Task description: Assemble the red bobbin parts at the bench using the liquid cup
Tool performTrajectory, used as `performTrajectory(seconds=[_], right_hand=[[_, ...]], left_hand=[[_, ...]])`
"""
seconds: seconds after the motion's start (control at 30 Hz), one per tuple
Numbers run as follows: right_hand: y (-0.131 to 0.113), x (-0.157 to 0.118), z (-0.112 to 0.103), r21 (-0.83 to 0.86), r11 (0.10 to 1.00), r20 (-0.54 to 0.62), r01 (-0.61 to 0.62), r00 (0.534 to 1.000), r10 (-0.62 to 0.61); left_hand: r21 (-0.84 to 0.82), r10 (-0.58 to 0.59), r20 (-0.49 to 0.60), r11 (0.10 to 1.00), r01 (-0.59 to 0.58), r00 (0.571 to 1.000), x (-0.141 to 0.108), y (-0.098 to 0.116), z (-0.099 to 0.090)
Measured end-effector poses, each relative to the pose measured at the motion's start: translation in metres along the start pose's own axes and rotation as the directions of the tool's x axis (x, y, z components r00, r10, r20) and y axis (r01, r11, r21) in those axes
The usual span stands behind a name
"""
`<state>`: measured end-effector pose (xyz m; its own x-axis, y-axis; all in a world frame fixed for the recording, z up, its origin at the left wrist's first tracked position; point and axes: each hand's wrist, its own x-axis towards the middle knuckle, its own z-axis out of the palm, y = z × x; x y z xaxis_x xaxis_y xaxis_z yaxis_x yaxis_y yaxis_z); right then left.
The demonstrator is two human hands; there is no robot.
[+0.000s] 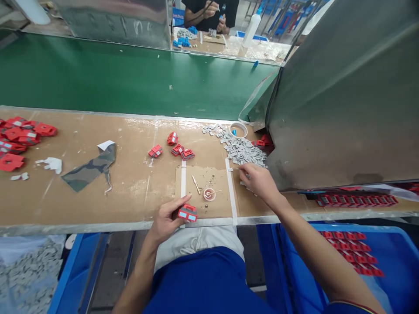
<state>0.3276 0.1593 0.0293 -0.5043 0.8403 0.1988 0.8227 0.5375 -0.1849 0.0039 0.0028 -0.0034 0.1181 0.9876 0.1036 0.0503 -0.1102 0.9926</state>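
My left hand [168, 218] holds a red part [187, 213] with light windows and a grey band at the table's front edge. At the near edge of a pile of small grey pieces [244, 150], my right hand [257, 179] has thumb and forefinger pinched together; a small grey piece [230, 169] shows by the fingertips. Between the hands stands a small round cup [209, 194] with a stick across it, and a pale stick [196, 185] lies beside it. Beyond them are several red parts [177, 149] and a tape roll [238, 130].
More red parts [19, 135] and a camouflage cloth [91, 170] lie to the left. A green belt [131, 78] runs behind the table [131, 192]. A large metal panel [347, 104] rises at right, above a blue bin [396, 257]. Across the belt, a person's hands [218, 17] work.
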Motion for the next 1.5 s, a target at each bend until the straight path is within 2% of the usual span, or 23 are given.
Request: performTrajectory(seconds=[0.1,0.27,0.33,0.5,0.63,0.73,0.93,1.17,1.3,1.4,1.5], right_hand=[[-0.007,-0.011,-0.012,0.244,0.968,-0.101,-0.064,0.991,0.091],[-0.024,-0.04,-0.01,0.509,0.854,-0.163,-0.112,0.961,0.223],[-0.031,-0.051,-0.004,0.506,0.853,-0.161,-0.127,0.958,0.238],[-0.042,-0.068,0.005,0.332,0.929,-0.05,-0.162,0.981,0.189],[-0.043,-0.069,0.011,0.347,0.923,0.089,-0.169,0.985,0.147],[-0.041,-0.066,0.015,0.344,0.919,0.135,-0.191,0.979,0.153],[-0.041,-0.065,0.015,0.333,0.931,0.114,-0.15,0.986,0.119],[-0.052,-0.076,0.013,0.456,0.877,0.042,-0.151,0.988,0.148],[-0.055,-0.074,0.009,0.409,0.898,0.009,-0.16,0.985,0.171],[-0.055,-0.07,0.003,0.392,0.902,0.02,-0.178,0.982,0.186],[-0.054,-0.069,0.0,0.451,0.859,0.076,-0.244,0.969,0.235]], left_hand=[[-0.129,-0.022,-0.007,0.991,0.021,1.0,-0.004,-0.004,0.003],[-0.126,0.073,0.019,0.99,-0.07,0.997,-0.003,-0.002,0.004],[-0.114,0.095,0.039,0.989,-0.09,0.995,-0.001,0.0,0.004],[-0.108,0.116,0.06,0.988,-0.109,0.991,0.001,0.001,0.002],[-0.085,0.09,0.063,0.993,-0.085,0.994,0.0,0.0,0.001],[-0.076,0.049,0.04,0.996,-0.046,0.998,-0.001,0.0,0.001],[-0.076,-0.022,0.014,0.997,0.023,1.0,-0.002,0.0,0.001],[-0.042,0.003,0.017,0.999,-0.002,1.0,-0.001,0.002,0.001],[-0.017,0.022,0.014,1.0,-0.022,1.0,0.001,0.006,0.001],[0.003,0.023,0.003,1.0,-0.023,1.0,0.002,0.007,0.001],[0.014,0.021,0.002,1.0,-0.021,1.0,0.002,0.006,0.0]])
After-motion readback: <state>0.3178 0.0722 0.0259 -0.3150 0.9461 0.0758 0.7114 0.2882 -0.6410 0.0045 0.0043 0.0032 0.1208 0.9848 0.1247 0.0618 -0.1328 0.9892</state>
